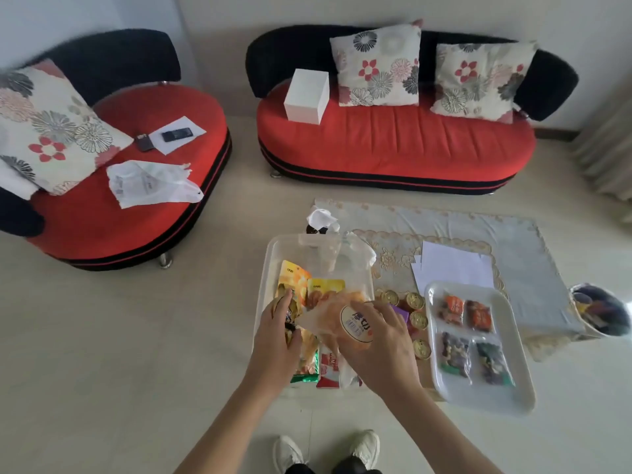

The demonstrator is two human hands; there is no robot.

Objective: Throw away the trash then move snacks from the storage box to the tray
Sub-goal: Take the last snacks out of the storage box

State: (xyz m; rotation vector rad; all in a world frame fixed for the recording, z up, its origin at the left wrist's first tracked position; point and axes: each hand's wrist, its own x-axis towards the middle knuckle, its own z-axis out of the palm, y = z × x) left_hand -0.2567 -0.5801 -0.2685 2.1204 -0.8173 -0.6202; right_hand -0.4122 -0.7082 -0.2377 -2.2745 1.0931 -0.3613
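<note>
On the far left stands a red and black armchair (113, 213) with a floral cushion (48, 124), a crumpled white plastic bag (154, 183) and a dark phone (176, 134) lying on a sheet of paper. Right of it, at the far side of the room, a matching sofa (393, 145) carries a white box (306, 97). Near the viewer, a clear storage box (270, 261) sits at the left end of a low table covered by a pale lace cloth (513, 234); snack packets in yellow, green and red lie inside it. The left hand (273, 340) reaches into the box, fingers curled round a small dark and yellow packet (290, 314). Just beside it the right hand (379, 347) grasps a clear bag of orange snacks (328, 319) with a round white label, held above the box's contents. Between the box and the tray lie several gold foil rounds (419, 319). The white tray (513, 398) rests at the near right edge of the table, holding four small packets – two orange at its far end, two dark and green at its near end. White sheets (455, 265) lie just beyond the tray. Furthest right, beside the table, stands a bin (602, 313) with dark contents.
</note>
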